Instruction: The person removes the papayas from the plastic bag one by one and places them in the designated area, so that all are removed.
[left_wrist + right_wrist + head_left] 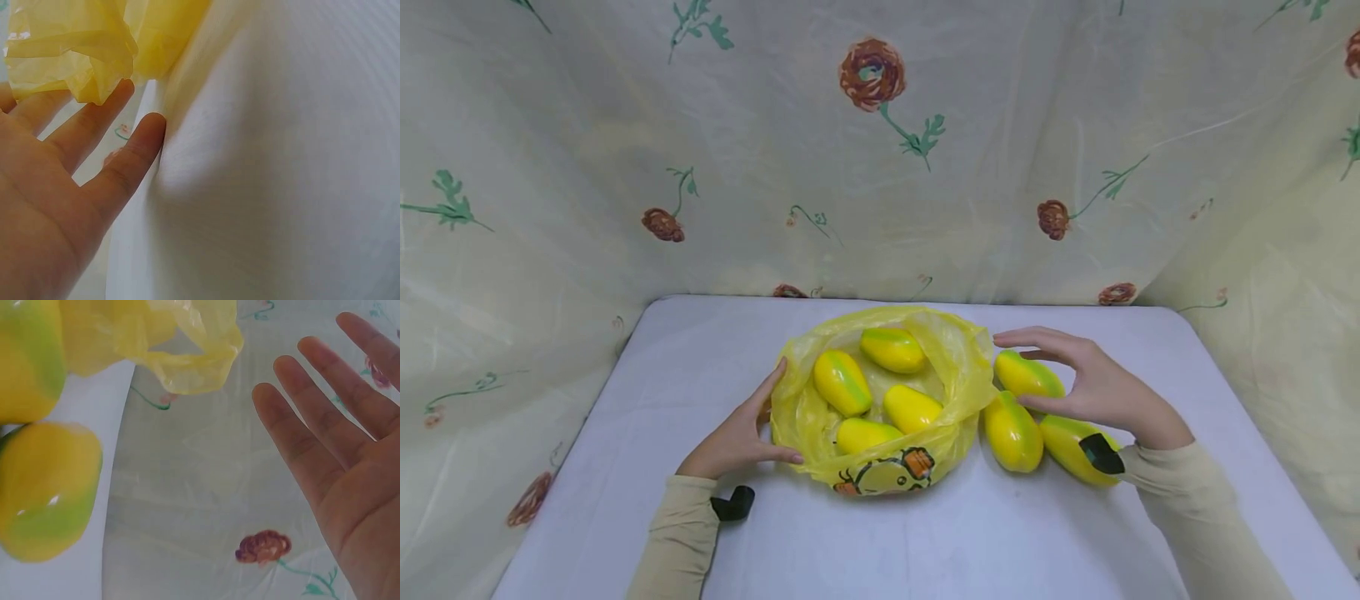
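Observation:
A yellow plastic bag (958,437), with a cartoon face printed on its front, stands with its mouth spread wide at the middle of the table. Several glossy yellow-green mangoes (842,383) lie inside it. My left hand (737,437) rests against the bag's left side, fingers extended; in the left wrist view its fingertips meet the yellow plastic (75,53). Right of the bag lie three more mangoes (1013,433). Over them hovers my right hand (1097,387), its fingers spread and nothing in its palm. In the right wrist view, two mangoes (50,494) show beside that hand.
The table (880,550) has a pale cloth cover. Behind it and on both sides hangs a curtain (760,150) with printed red flowers and green stems. Black straps (733,504) sit at both wrists over beige sleeves (677,533).

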`<state>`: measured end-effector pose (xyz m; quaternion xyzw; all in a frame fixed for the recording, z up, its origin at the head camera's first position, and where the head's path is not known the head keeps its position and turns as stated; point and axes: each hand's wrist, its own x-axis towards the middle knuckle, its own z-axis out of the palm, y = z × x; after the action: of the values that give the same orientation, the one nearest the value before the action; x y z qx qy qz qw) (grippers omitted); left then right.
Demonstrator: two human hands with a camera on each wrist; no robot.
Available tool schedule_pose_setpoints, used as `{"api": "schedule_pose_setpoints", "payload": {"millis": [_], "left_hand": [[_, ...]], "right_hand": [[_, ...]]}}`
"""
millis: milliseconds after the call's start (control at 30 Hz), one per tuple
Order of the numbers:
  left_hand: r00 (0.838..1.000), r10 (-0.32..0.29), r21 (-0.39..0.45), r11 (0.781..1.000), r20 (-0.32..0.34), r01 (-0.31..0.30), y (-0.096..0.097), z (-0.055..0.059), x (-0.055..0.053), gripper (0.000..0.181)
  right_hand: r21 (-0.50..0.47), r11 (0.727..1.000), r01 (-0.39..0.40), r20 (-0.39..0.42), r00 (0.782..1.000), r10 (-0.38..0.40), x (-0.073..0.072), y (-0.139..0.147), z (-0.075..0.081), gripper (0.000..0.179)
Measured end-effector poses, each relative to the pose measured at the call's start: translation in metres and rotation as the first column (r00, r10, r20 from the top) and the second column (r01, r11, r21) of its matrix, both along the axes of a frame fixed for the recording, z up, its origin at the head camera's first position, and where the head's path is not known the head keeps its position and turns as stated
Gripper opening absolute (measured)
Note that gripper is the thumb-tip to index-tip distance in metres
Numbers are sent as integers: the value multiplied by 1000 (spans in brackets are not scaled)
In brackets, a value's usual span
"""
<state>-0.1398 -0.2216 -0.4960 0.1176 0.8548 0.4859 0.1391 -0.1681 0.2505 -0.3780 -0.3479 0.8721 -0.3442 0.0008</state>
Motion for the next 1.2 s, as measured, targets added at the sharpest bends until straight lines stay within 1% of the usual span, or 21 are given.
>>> {"api": "schedule_pose_setpoints", "payload": {"millis": [133,333,600,800,1033,1200], "left_hand": [[1000,-1,-3,1000,-5,1,-1,-1,0,137],[1000,0,-18,1000,-15,0,-1,-1,0,137],[1000,-1,-13,1000,-21,1,-2,-2,-1,136],[1000,-2,-13,1000,-18,2,-2,-1,-1,137],[1000,11,-24,1000,-7,-11,-1,0,-1,137],[1000,14,-22,1000,-2,-14,0,0,-1,137]], "right_hand": [[21,1000,-15,8,1000,15,-6,-10,0,64],[73,996,-46,25,999,44,-13,-28,5,63],[105,989,-103,69,993,96,-22,-50,7,61],[148,982,-117,114,988,100,-30,-64,5,59],[203,967,-157,140,981,130,-42,-82,2,59],[262,947,-186,147,978,151,-50,-95,2,58]]}}
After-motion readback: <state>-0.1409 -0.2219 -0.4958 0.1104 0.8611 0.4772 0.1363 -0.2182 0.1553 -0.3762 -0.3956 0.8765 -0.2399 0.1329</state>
